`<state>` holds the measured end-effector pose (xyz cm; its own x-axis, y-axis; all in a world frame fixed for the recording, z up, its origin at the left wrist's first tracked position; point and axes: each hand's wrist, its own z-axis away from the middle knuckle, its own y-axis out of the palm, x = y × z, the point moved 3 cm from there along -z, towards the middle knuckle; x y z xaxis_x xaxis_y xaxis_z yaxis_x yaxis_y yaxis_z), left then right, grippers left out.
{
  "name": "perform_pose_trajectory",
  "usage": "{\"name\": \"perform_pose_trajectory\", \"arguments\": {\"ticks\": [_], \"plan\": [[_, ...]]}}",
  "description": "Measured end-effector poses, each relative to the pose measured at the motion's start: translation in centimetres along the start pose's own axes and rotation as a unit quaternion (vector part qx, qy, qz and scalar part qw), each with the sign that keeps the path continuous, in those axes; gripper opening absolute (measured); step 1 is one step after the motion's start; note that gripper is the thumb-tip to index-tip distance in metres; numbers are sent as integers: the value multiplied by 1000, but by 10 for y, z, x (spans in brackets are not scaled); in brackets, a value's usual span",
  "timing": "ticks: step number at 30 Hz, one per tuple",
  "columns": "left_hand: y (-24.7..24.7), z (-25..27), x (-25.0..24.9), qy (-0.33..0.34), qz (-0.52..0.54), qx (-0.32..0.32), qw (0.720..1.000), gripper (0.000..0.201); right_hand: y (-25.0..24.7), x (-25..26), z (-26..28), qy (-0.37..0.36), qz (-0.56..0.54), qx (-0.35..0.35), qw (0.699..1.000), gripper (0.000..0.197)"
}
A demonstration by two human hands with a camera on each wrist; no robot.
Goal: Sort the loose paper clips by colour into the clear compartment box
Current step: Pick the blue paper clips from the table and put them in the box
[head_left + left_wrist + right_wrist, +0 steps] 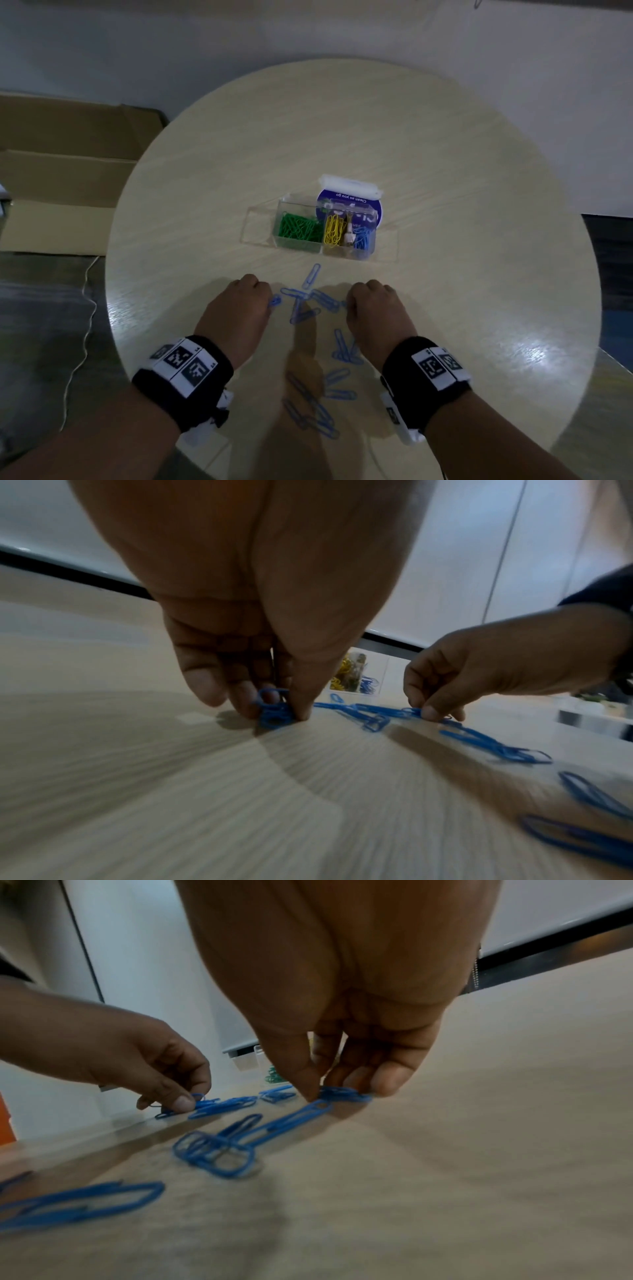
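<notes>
Round pale table (445, 164), white wall behind, cardboard at left. My left hand (236, 308) and right hand (373, 308) each pinch blue clips (310, 305); rest scattered, axes mixed, before box (325, 226).

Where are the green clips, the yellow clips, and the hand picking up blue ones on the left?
green clips (299, 228), head view, middle of pile.
yellow clips (335, 229), head view, middle of bunch.
left hand (236, 308), head view, back of hand.
</notes>
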<state>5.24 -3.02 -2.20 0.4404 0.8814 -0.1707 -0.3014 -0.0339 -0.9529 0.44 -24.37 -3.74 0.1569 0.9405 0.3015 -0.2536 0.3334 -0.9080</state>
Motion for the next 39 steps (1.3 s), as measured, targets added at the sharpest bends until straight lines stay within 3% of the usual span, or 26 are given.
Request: {"name": "perform_pose_trajectory", "arguments": {"ticks": [4, 8, 11, 14, 17, 20, 24, 32, 35, 39], "plan": [[-4, 1, -11, -1, -42, 36, 998, 30, -6, -1, 10, -15, 6, 6, 1000, 15], [-20, -5, -19, -5, -13, 13, 1000, 23, -10, -9, 15, -30, 3, 2, 1000, 12], [-42, -14, -32, -44, 119, -27, 992, 6, -13, -21, 17, -25, -34, -3, 999, 9], [-64, -35, -51, -74, 281, -98, 952, 4, -19, -34, 22, 21, -119, -22, 992, 9], [-73, -69, -69, -81, 356, -128, 922, 4, -31, -44, 25, 65, -194, -71, 976, 7], [-75, -97, -91, -58, 358, -146, 920, 9, -42, -52, 22, 83, -216, -101, 968, 15], [-61, -112, -105, -57, 351, -92, 930, 25, -62, -56, 14, 78, -258, -139, 953, 18], [-62, -69, -67, -108, 404, -183, 890, 18, -91, -41, -50, 96, -325, -164, 926, 12], [-45, -50, -45, -123, 354, -159, 913, 14, -92, -32, -65, 102, -324, -133, 931, 20], [-20, -33, -18, -151, 261, -99, 948, 16, -85, -40, -44, 119, -260, -165, 944, 21]]}}
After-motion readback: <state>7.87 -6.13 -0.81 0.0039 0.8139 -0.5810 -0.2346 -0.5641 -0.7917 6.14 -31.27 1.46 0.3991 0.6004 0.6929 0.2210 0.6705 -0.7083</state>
